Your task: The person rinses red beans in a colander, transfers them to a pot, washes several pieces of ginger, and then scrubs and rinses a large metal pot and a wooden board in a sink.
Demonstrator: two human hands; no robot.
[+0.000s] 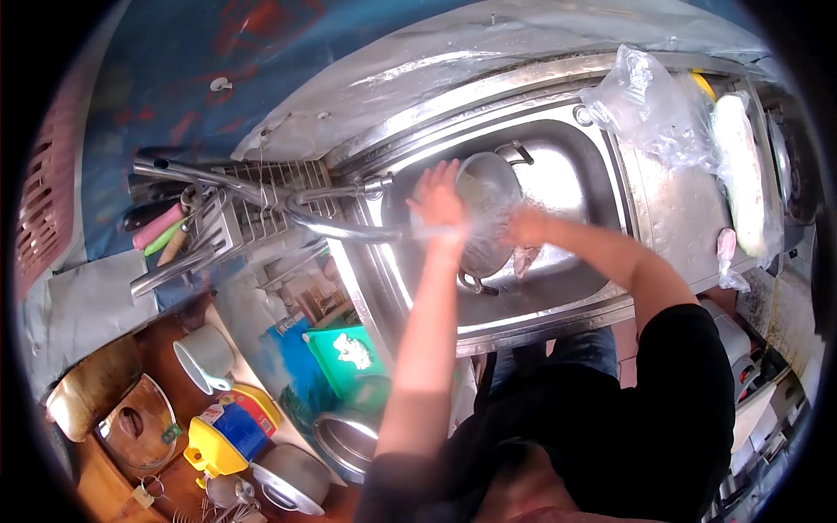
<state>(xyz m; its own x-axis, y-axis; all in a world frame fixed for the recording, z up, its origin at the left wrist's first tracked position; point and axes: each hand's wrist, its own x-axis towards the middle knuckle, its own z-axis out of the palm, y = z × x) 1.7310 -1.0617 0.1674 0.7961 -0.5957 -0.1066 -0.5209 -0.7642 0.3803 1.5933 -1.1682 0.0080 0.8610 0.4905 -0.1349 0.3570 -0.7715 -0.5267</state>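
Water runs from the curved metal faucet [346, 229] over my left hand [439, 196], which is spread at the left rim of a metal pot [487, 176] with two dark handles. My left hand holds nothing that shows. At the pot's right side is my right hand [526, 227], blurred by motion and splashing water; its fingers cannot be made out well. Just below that hand, a pinkish piece [525, 260], perhaps raw meat, shows against the pot's edge. The pot stands in a stainless steel sink [588, 261].
On the right counter lie a clear plastic bag [647, 104] and a long pale vegetable in plastic [742, 173]. A wire rack [281, 183] and knives stand left of the sink. Lower left are a green cutting board [327, 359], a yellow jug [219, 444] and pots.
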